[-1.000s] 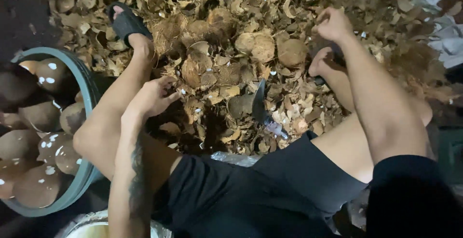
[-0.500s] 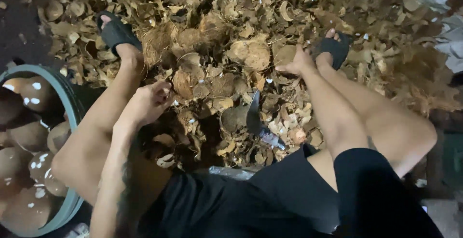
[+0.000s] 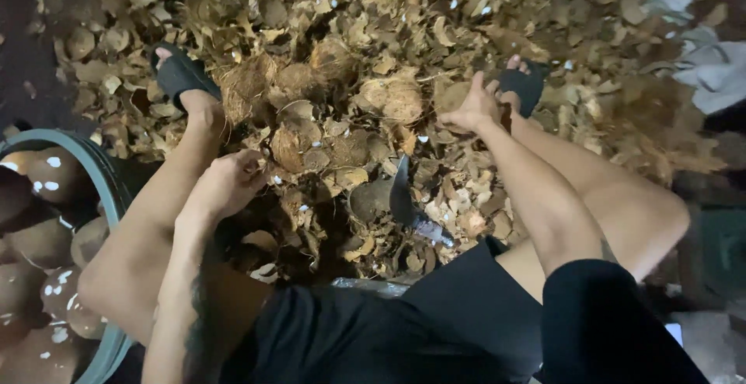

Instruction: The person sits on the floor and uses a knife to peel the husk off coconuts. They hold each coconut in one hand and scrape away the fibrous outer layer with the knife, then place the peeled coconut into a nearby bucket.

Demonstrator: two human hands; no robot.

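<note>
The person sits low with knees spread, looking down at a floor buried in a brown heap of coconut husk pieces (image 3: 482, 19). The right hand (image 3: 475, 106) reaches forward into the heap, fingers spread and pressing down on a rounded husked coconut (image 3: 454, 95) that lies just beside the right foot; the grip looks loose, more a laying-on than a closed hold, and how far the fingers wrap under it cannot be told. The left hand (image 3: 227, 186) hangs over the left shin, fingers curled loosely with the thumb near the fingertips; nothing can be made out inside it.

Between the legs an upright metal blade (image 3: 401, 191) stands out of the litter, its point up and its base lost among the husk bits. Around it lie larger fibrous shells: one pale round husk (image 3: 394, 96) just left of the right hand, another husk half (image 3: 289, 144) nearer the left hand, and a dark hollow shell (image 3: 367, 197) touching the blade's left side.

Both feet wear black slide sandals, the left sandal (image 3: 180, 75) at the upper left and the right sandal (image 3: 522, 87) just beyond the right hand. At the left edge a grey-rimmed basin (image 3: 109, 190) holds wet, brown peeled coconuts (image 3: 39, 182), tightly packed. Pale cloth (image 3: 715, 65) lies crumpled at the upper right. No packages, labels or signs show.
</note>
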